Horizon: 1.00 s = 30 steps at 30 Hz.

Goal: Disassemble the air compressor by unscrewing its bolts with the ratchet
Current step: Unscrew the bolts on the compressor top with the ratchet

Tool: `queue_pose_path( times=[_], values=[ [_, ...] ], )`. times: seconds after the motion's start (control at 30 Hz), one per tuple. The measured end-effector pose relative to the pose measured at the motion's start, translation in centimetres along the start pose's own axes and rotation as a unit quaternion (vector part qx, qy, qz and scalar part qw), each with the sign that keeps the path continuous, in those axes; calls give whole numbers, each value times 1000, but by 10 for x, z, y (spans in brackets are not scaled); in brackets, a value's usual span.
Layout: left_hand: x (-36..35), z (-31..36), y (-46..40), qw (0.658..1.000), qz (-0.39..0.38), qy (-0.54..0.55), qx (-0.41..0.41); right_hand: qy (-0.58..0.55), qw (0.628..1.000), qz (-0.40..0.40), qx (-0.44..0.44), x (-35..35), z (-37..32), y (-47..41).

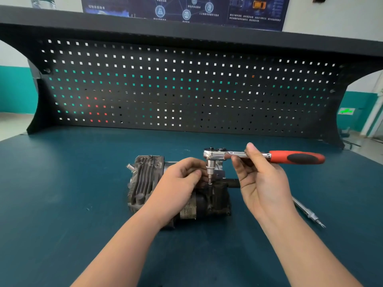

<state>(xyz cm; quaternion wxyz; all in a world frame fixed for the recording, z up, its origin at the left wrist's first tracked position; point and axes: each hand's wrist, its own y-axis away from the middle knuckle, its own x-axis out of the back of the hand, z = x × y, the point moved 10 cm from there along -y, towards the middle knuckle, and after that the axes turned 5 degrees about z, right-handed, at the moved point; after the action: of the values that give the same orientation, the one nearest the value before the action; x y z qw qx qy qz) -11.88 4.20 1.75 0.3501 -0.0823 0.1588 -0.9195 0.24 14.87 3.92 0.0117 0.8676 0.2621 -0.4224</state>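
right hand [261, 183] pinches the ratchet [259, 156] shaft, not its handle; left hand [178, 183] grips the air compressor [145, 183]. the bit may slip off the bolt.

Workbench [62, 183], dark teal top, matte, lightly scuffed; black pegboard [186, 85] upright along its far edge, square holes in rows, sides cut in concave curves; black shelf [145, 27] across the pegboard's top; dark blue poster [186, 9] with white diagrams and an orange car on the wall above; wall [331, 13] white above, teal band [16, 90] below, seen at both sides; pale floor [12, 123] at left; small green sign [345, 111] low on the right wall; light even, diffuse.
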Motion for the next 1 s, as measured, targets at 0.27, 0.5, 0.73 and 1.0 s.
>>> queue_pose_path(
  times=[0.27, 0.5, 0.73, 1.0],
  values=[
    [-1, -1, 0, 1000, -2, 21, 16, -12, 999, 30, 5, 2, -1, 0],
    [-3, -3, -2, 999, -5, 42, 26, -16, 998, 56, -13, 8, 2, -5],
    [-2, -8, -6, 996, -3, 78, 39, 42, 996, -1, -80, -5, 7, -13],
    [-27, 6, -7, 983, -157, 81, 41, 74, 964, 14, -254, 6, 29, -23]
  ],
)
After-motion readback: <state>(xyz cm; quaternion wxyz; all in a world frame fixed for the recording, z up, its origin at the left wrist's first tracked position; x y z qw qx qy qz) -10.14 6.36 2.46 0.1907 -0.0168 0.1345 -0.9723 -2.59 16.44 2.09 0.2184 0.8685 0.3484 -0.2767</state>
